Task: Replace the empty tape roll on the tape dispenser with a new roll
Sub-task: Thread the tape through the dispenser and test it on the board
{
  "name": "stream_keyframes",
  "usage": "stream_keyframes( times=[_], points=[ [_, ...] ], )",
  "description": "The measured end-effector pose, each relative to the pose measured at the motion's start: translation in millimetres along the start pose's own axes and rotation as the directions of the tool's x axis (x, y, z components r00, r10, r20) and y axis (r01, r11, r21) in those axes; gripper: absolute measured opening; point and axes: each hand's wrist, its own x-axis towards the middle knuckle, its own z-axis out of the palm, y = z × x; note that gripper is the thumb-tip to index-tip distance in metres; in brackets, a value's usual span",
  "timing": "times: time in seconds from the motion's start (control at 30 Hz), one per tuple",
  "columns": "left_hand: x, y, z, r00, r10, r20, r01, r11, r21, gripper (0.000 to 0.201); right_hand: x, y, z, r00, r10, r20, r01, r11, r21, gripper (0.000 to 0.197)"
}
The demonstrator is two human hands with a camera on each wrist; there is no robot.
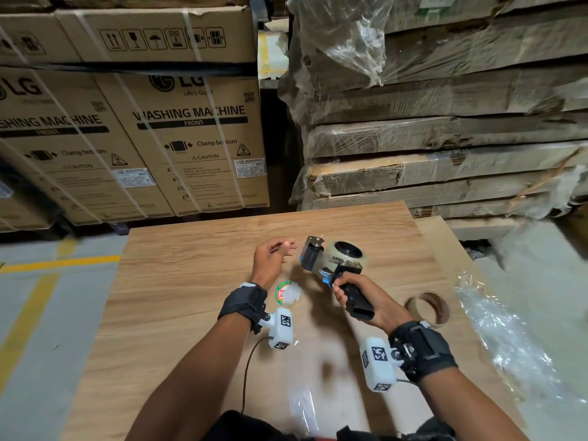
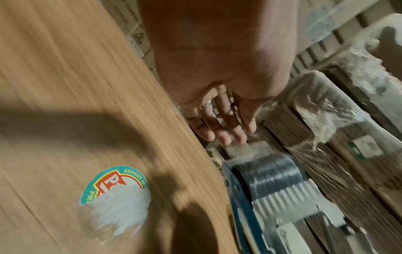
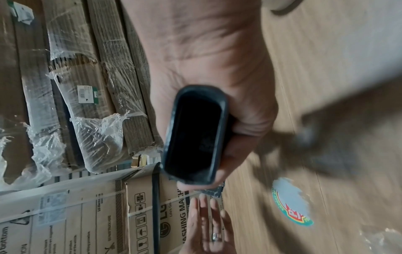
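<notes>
Right hand grips the tape dispenser by its handle at centre frame — steadying it; left hand open, empty, beside its front to thread the new roll.

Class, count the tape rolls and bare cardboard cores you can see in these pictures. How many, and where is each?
2: a clear tape roll mounted on the dispenser, and an empty cardboard core lying on the table at right. Others may be hidden.

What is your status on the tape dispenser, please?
Right hand grips tape dispenser; left hand open beside it. New tape roll mounted. Empty tape core on board, nothing blocking.
</notes>
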Motion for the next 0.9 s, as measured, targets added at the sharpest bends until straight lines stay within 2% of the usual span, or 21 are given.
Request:
stream_keyframes(
  times=[0.1, 0.3, 0.4, 0.63, 0.9],
  points=[
    [10.5, -5.6, -9.4, 0.998, 0.007, -0.057, -0.003, 0.997, 0.077, 0.021, 14.0, -4.9, -3.5, 0.999, -0.033, 0.009, 0.033, 0.996, -0.086, 0.018],
    [25.6, -16.4, -27.8, 0.999, -0.012, -0.048, 0.018, 0.991, 0.131, 0.022, 46.8, -18.5, -7.4, 0.986, -0.147, -0.084, 0.127, 0.970, -0.209, 0.004],
    [31.0, -22.6, -35.9, 1.000, 0.008, -0.029, -0.001, 0.977, 0.211, 0.023, 60.5, -24.6, -11.7, 0.974, -0.188, -0.127, 0.147, 0.949, -0.279, 0.006],
    [34.5, -29.6, -44.7, 0.999, 0.034, 0.003, -0.033, 0.941, 0.337, 0.026, 95.9, -22.8, -23.3, 0.960, -0.193, -0.201, 0.131, 0.950, -0.285, 0.005],
    [33.8, -38.4, -48.4, 1.000, -0.016, 0.017, 0.008, 0.920, 0.393, 0.027, 110.8, -10.8, -39.9, 0.967, -0.179, -0.183, 0.126, 0.955, -0.267, 0.006]
  ],
)
